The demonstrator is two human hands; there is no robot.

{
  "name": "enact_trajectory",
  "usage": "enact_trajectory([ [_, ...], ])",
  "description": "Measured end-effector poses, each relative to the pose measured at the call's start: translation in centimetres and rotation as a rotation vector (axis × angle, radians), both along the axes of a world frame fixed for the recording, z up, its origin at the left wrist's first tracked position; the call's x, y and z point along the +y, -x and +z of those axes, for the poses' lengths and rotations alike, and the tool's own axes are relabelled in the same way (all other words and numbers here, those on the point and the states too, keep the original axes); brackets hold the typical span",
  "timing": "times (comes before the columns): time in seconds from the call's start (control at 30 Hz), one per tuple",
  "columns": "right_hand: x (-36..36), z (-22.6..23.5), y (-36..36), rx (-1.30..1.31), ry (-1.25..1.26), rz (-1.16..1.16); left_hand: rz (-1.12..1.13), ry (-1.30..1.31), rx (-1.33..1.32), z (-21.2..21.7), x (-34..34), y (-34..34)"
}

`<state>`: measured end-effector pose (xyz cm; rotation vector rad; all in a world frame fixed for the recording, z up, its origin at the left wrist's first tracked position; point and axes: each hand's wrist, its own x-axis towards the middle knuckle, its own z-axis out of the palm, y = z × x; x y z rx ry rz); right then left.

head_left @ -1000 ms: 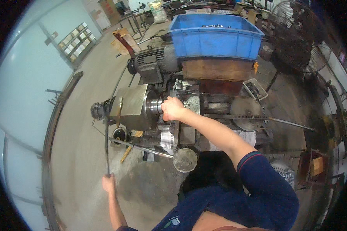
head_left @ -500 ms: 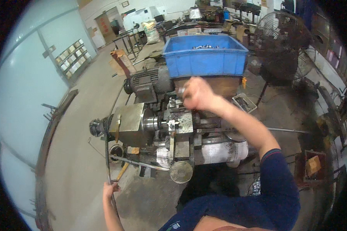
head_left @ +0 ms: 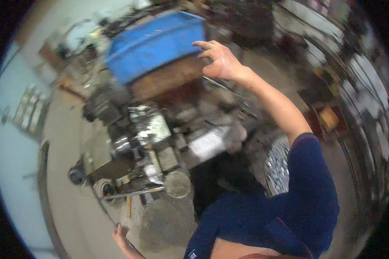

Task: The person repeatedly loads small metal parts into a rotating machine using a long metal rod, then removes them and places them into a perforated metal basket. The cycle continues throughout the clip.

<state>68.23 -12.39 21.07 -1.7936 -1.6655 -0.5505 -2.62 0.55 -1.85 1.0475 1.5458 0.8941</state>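
Blue plastic makes up the bin [head_left: 164, 52] on a brown wooden box [head_left: 170, 80], beyond the grey metal machine [head_left: 98, 152]. Just beside the bin's right end, the right grip [head_left: 221, 61] is released and bare, fingers spread to the left; their tips overlap the bin's edge in view, and whether they touch it I cannot tell. Lower left, the left grip [head_left: 120, 235] is at the long dark rod [head_left: 104, 209], which slants down from the machine's left side into that hand; blur hides whether the fingers are clenched round it. The machine's shiny cylinder [head_left: 122, 146] lies between the two grips, well apart from both. Nearer the body is a round plate [head_left: 177, 184], and shiny metal pieces [head_left: 277, 165] lie heaped beside the navy sleeve [head_left: 312, 172].
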Motion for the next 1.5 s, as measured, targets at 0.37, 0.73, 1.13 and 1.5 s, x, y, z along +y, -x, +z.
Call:
enact_trajectory([
  [0.37,-36.8,-27.7,-5.5,0.610,0.646,-0.911,-0.079,0.056,0.077,6.8,-4.9,-8.2],
  [0.73,-33.2,-27.3,0.4,0.449,1.339,-0.893,-0.124,0.104,-0.004,-1.6,3.2,3.2],
  [1.13,-32.2,-28.4,0.7,0.633,1.131,-1.173,-0.117,0.104,-0.039,-1.7,4.0,1.6],
  [1.5,-34.3,-29.6,-1.5,0.449,0.796,-0.657,-0.008,0.050,0.060,-0.4,1.0,0.1],
])
